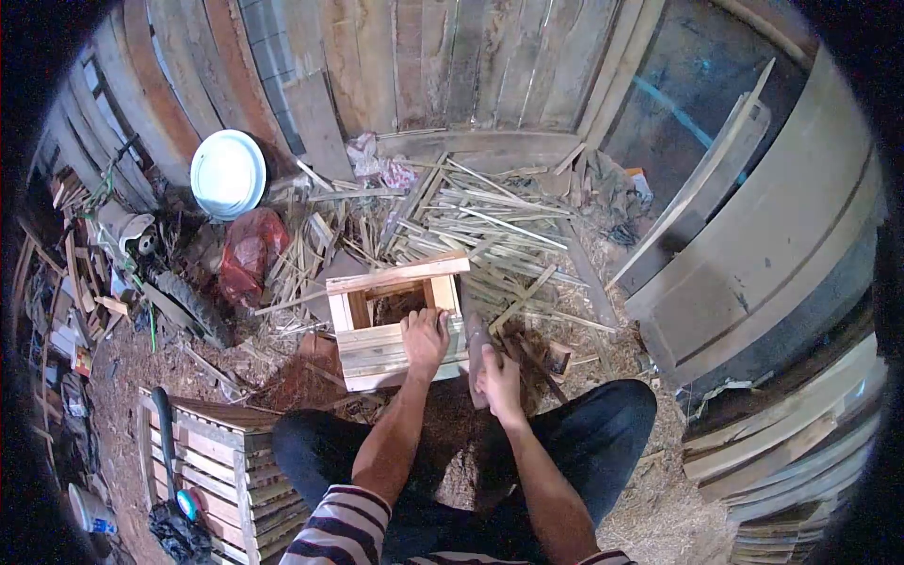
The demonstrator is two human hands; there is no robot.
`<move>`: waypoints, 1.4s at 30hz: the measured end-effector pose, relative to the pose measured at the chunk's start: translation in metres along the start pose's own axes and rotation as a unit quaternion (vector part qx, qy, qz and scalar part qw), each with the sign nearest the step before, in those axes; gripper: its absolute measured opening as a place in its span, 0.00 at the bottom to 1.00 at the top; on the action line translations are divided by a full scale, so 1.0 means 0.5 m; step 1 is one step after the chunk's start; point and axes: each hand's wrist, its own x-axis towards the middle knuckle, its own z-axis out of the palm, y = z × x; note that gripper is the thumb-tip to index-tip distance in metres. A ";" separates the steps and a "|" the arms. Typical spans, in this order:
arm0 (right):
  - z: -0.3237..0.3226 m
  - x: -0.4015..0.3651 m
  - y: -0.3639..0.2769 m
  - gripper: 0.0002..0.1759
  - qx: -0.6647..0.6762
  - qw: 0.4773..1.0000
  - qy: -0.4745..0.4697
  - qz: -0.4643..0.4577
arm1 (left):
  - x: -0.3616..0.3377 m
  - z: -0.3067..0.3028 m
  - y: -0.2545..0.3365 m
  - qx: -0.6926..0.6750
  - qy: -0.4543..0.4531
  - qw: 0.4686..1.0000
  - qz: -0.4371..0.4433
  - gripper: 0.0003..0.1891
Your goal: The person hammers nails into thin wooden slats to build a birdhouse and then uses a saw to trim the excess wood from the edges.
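In front of my crossed legs stands a wooden slatted box (377,356) with an opening in its upper part. My left hand (426,339) lies on the box's slats at the right edge of the opening, its fingers bent over a slat. Just right of the box, my right hand (498,381) is closed around a long, dark, flat piece (474,344) that stands along the box's right side. What that piece is cannot be made out. Inside the opening it is dark.
Thin wooden strips (490,212) lie heaped beyond the box. A slatted crate (202,461) stands at the lower left. A white basin (228,174) leans by the plank wall, near a red bag (252,254). Boards (791,443) are stacked at the right.
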 end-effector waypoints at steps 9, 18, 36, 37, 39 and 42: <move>-0.041 -0.174 -0.110 0.23 -0.225 0.969 -0.010 -0.103 | 0.013 0.011 -0.011 0.002 -0.011 1.000 -0.008 0.13; 0.007 -0.125 -0.035 0.21 -0.194 0.979 0.013 -0.061 | -0.057 -0.011 -0.022 -0.023 0.006 0.998 0.058 0.10; -0.055 -0.017 -0.035 0.20 0.365 0.908 0.030 0.205 | 0.009 0.000 -0.024 -0.022 -0.022 0.999 0.025 0.11; -0.071 -0.032 -0.067 0.21 0.290 0.942 0.042 0.161 | 0.012 0.000 -0.025 -0.024 -0.021 0.999 0.021 0.11; -0.093 -0.053 -0.091 0.22 0.195 0.971 0.071 0.119 | 0.016 0.006 -0.025 -0.024 -0.004 0.999 0.024 0.11; -0.100 -0.078 -0.113 0.23 0.078 0.991 0.028 0.108 | 0.024 0.013 -0.023 -0.032 0.026 0.999 0.033 0.11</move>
